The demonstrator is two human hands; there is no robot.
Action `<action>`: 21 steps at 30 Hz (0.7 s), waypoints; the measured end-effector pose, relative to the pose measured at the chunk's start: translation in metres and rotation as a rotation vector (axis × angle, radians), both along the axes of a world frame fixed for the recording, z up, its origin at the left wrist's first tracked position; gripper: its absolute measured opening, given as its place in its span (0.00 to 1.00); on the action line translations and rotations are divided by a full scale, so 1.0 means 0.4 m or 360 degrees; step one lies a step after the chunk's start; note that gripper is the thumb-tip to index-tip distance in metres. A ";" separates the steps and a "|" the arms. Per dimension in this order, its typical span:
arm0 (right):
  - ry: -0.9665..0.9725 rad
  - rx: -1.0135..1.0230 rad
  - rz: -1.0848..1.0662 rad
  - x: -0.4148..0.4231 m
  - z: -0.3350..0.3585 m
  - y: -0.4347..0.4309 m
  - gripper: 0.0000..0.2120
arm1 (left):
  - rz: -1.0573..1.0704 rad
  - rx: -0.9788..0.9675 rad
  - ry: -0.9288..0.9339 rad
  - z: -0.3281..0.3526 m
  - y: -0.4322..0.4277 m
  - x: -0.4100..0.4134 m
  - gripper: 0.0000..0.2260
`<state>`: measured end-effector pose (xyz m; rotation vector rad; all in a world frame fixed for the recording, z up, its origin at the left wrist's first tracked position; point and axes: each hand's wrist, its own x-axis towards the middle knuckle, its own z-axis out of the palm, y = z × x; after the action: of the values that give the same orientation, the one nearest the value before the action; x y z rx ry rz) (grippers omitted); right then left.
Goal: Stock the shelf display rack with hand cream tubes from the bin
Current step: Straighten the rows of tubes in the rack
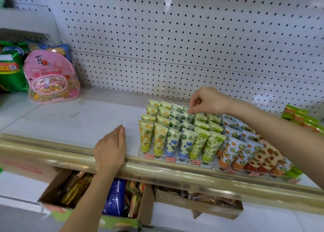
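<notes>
A clear display rack [208, 164] stands on the white shelf [73, 121], filled with rows of hand cream tubes [177, 132] in yellow, blue-flower and green prints. A second rack [254, 174] to its right holds orange and strawberry printed tubes. My right hand [208, 101] reaches over the back rows and pinches the top edge of a blue-flower tube [189, 117] in the fourth column. My left hand [110, 149] lies flat, fingers straight, on the shelf's front edge left of the rack, holding nothing. No bin of tubes can be told apart.
A gold rail [175, 170] runs along the shelf front. A pink snack bag [50, 77] and green packs [10, 68] sit at the back left. Green-orange packs [301, 118] lie far right. Open cardboard boxes [98, 196] of goods sit below. Pegboard [175, 39] backs the shelf.
</notes>
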<state>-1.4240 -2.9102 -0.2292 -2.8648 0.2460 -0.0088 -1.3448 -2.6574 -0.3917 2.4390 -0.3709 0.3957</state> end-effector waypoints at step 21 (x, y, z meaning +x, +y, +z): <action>0.0008 0.0005 -0.0066 -0.004 -0.013 0.016 0.10 | 0.0017 0.0001 -0.0014 0.011 -0.003 -0.010 0.21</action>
<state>-1.4256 -2.9038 -0.2346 -2.8568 0.3058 -0.0090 -1.3486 -2.6587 -0.3872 2.4413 -0.3620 0.4112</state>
